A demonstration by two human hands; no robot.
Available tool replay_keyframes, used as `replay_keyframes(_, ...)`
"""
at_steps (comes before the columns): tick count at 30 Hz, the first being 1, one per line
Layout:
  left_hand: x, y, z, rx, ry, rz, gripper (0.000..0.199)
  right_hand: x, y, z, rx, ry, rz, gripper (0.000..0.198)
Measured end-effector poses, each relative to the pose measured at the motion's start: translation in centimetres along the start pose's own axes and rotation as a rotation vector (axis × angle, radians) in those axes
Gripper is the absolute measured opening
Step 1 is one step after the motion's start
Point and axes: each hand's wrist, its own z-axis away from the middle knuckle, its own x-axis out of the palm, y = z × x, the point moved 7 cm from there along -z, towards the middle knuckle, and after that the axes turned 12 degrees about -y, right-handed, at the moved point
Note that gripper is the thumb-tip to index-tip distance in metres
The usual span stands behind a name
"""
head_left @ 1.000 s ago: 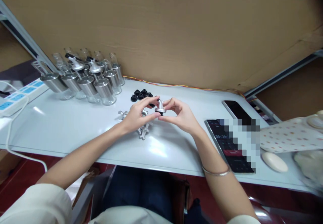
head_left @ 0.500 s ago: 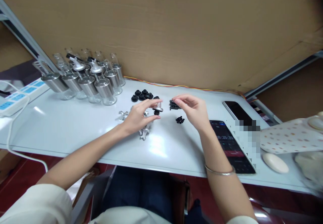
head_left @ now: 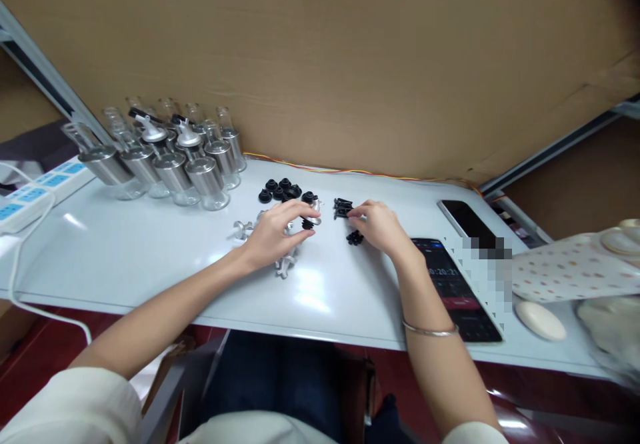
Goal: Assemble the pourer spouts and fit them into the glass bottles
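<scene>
My left hand (head_left: 275, 231) is closed, its thumb and fingers around a silver pourer spout (head_left: 316, 212) with a black ribbed stopper below. Beside it, my right hand (head_left: 376, 225) pinches at a small pile of black plastic flaps (head_left: 343, 204), fingertips on one at the near side. Tiny black pieces (head_left: 355, 238) lie just under those fingers, partly covered. Several silver spouts (head_left: 285, 265) lie around my left hand, some hidden behind it. Black rubber stoppers (head_left: 284, 189) are grouped just beyond it.
Glass bottles with steel sleeves (head_left: 170, 167) stand at the back left, two with pourers fitted. A white power strip (head_left: 43, 194) lies at the left edge. On the right are a phone showing a timer (head_left: 463, 297), another phone (head_left: 467, 224), a dotted pouch (head_left: 575, 267) and a white oval object (head_left: 540, 321).
My right hand has come lower and slightly nearer, its fingers now at the near side of the black flaps. My left hand keeps its hold on the spout, which is tilted a little differently.
</scene>
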Motion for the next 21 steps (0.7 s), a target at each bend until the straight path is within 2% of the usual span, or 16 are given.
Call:
replay_keyframes(7,-0.2,0.2,-0.1,-0.024,0.007,0.017,0.022,0.2,-0.6,-0.1,-0.047,0.034,0.006,0.021)
replay_keyframes(10,0.0,-0.5,0.1,-0.143,0.005,0.076,0.040,0.3,-1.3,-0.1,-0.076,0.025,0.007,0.016)
replay_keyframes(13,0.6,-1.2,0.3,-0.219,-0.055,0.158,0.061,0.3,-2.3,0.2,-0.141,0.003,-0.014,0.013)
replay_keyframes(16,1.2,-1.2,0.2,-0.183,-0.127,0.191,0.071,0.4,-3.3,0.5,-0.203,-0.027,-0.030,0.013)
replay_keyframes(21,1.5,-0.7,0.1,-0.115,-0.192,0.131,0.060,0.4,-4.5,0.9,-0.268,-0.016,-0.022,0.015)
